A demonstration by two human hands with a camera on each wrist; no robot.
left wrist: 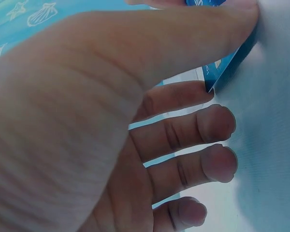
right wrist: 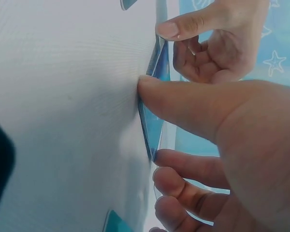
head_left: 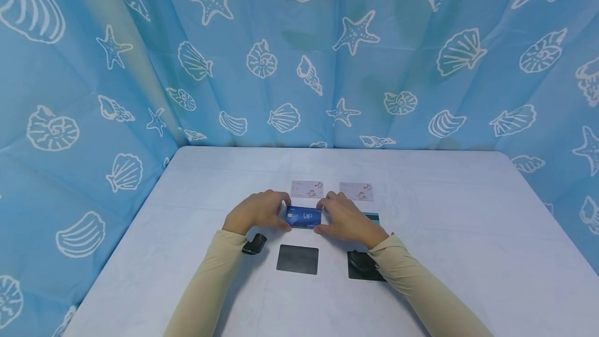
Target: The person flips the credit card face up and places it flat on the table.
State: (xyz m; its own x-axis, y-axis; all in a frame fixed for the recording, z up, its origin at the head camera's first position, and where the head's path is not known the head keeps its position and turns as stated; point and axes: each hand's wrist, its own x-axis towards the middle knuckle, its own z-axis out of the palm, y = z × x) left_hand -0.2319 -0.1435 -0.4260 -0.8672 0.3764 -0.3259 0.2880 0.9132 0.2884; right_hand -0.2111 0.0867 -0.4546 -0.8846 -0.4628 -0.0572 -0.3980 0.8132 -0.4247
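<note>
A blue card marked "VIP" (head_left: 304, 217) lies low over the white table between both hands. My left hand (head_left: 262, 211) pinches its left end, thumb at the near corner and index finger at the far one. In the left wrist view the card's corner (left wrist: 213, 77) shows past the thumb, and the other fingers extend beside it. At the opposite end, my right hand (head_left: 348, 220) pinches the card between thumb and index finger. The right wrist view shows the card (right wrist: 152, 123) edge-on, close over the tabletop. A teal card with a dark stripe (head_left: 373, 218) is partly hidden behind my right hand.
Two pale pink cards, one left (head_left: 307, 189) and one right (head_left: 356, 191), lie beyond the hands. Nearer me are a dark grey card (head_left: 297, 260) and a black card (head_left: 365, 273), the latter partly under my right wrist. A blue shell-print curtain (head_left: 309, 66) hangs behind the table (head_left: 444, 254).
</note>
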